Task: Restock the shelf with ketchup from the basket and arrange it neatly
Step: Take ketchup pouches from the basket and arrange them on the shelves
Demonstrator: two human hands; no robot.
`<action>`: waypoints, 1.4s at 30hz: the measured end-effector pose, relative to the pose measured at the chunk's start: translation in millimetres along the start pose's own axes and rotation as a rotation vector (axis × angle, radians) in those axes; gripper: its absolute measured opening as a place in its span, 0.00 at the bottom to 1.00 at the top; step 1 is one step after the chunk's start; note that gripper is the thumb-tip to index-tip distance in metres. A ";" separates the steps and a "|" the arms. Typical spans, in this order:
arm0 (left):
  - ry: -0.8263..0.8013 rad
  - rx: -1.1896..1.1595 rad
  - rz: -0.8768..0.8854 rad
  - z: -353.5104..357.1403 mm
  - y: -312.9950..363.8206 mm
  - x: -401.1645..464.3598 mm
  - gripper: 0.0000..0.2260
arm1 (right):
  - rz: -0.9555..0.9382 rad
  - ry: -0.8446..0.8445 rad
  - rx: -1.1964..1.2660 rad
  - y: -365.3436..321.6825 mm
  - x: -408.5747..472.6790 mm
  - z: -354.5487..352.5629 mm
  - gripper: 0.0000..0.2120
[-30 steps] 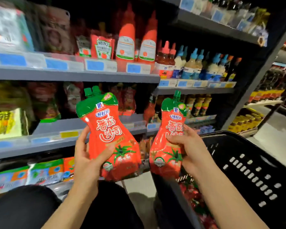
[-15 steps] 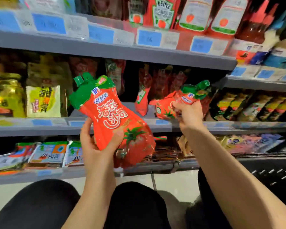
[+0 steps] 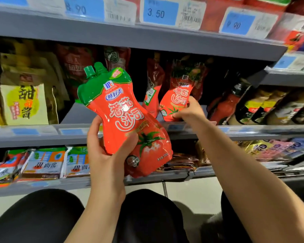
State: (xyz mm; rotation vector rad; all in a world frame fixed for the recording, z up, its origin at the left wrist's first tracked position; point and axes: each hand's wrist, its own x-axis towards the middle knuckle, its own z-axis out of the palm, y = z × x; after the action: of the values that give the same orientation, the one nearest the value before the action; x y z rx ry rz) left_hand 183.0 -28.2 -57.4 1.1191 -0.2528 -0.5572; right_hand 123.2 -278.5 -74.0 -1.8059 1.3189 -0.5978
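My left hand [image 3: 107,155] grips a red ketchup pouch [image 3: 125,118] with a green top and spout, held tilted in front of the middle shelf [image 3: 77,116]. My right hand [image 3: 189,109] reaches onto that shelf and holds a second ketchup pouch [image 3: 175,100] by its lower edge; it stands nearly upright at the shelf front, its top in shadow. More dark red pouches [image 3: 154,85] stand behind and beside it. The basket is out of view.
Yellow-and-brown sauce bags [image 3: 25,102] fill the shelf's left side; dark bottles [image 3: 235,104] lean to the right. Flat sauce packets [image 3: 44,162] lie on the lower shelf. Blue price tags [image 3: 160,12] line the shelf above. My knees are at the bottom.
My right hand has carried its pouch from a sideways tilt to standing upright on the shelf. The view has moved closer to the shelf. My left hand keeps holding its pouch.
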 end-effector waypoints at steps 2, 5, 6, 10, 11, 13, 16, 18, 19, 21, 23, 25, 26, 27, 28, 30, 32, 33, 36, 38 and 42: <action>0.004 0.003 0.002 1.1 -0.2 -0.7 0.36 | -0.024 0.023 -0.093 6.5 -3.9 2.3 0.23; 0.014 -0.005 -0.004 1.1 -0.2 -1.8 0.33 | -0.044 0.008 -0.128 6.0 1.5 2.4 0.21; 0.015 -0.003 -0.003 0.9 0.4 -2.2 0.33 | -0.045 0.006 -0.148 4.1 4.5 2.2 0.21; 0.031 0.020 0.007 -1.2 2.0 -1.1 0.34 | -0.021 0.093 -0.238 2.0 19.7 5.1 0.18; 0.031 0.024 0.010 -1.1 2.4 -0.2 0.34 | -0.015 0.106 -0.245 2.3 23.6 5.7 0.18; 0.032 0.039 0.020 -1.4 1.8 1.6 0.34 | -0.012 0.102 -0.251 2.9 31.9 5.7 0.19; 0.037 0.045 0.023 0.2 -1.2 4.1 0.34 | -0.023 0.081 -0.283 3.1 41.2 3.7 0.19; 0.035 0.051 0.030 1.9 -3.5 5.6 0.33 | -0.026 0.080 -0.298 2.5 45.3 3.7 0.18; 0.032 0.053 0.031 3.0 -4.3 6.2 0.33 | -0.031 0.077 -0.306 1.5 46.8 3.9 0.18; 0.030 0.061 0.026 4.7 -5.4 7.3 0.34 | -0.024 0.079 -0.331 -1.1 50.5 6.0 0.15; 0.024 0.071 0.028 6.9 -5.9 8.1 0.36 | 0.000 0.068 -0.351 -3.7 54.9 8.5 0.16; 0.025 0.086 0.035 8.3 -7.1 9.3 0.35 | 0.017 0.018 -0.406 -8.8 55.9 11.8 0.13; 0.027 0.088 0.037 8.6 -7.8 9.9 0.34 | 0.031 -0.002 -0.459 -12.0 58.2 13.0 0.12; 0.027 0.085 0.036 8.7 -7.9 10.3 0.33 | 0.047 -0.018 -0.497 -17.5 57.9 14.4 0.15; 0.027 0.083 0.035 8.4 -8.4 10.5 0.32 | 0.026 -0.030 -0.538 -21.5 56.8 14.6 0.18; 0.034 0.082 0.026 8.5 -8.3 10.5 0.32 | -0.003 -0.100 -0.640 -25.6 60.0 15.5 0.17; 0.038 0.080 0.017 9.5 -7.9 10.9 0.31 | -0.060 -0.106 -0.707 -24.9 60.8 18.9 0.16; 0.040 0.081 0.017 10.0 -8.1 11.2 0.31 | -0.085 -0.083 -0.692 -22.5 61.0 21.0 0.15; 0.050 0.080 0.010 12.2 -7.5 11.0 0.33 | -0.085 0.114 -0.544 -5.7 55.5 20.1 0.16; 0.043 0.076 0.003 13.4 -7.7 11.4 0.37 | -0.079 0.317 -0.349 5.2 49.0 7.0 0.19; 0.023 0.062 -0.021 19.4 -11.7 9.0 0.37 | 0.059 0.413 -0.160 17.2 50.4 -22.6 0.29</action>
State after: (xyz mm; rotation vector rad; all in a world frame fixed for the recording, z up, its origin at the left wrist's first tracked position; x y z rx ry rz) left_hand 178.1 -51.9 -60.4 1.1889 -0.2402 -0.5583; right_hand 113.8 -335.3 -79.5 -1.8240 1.7306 -0.8887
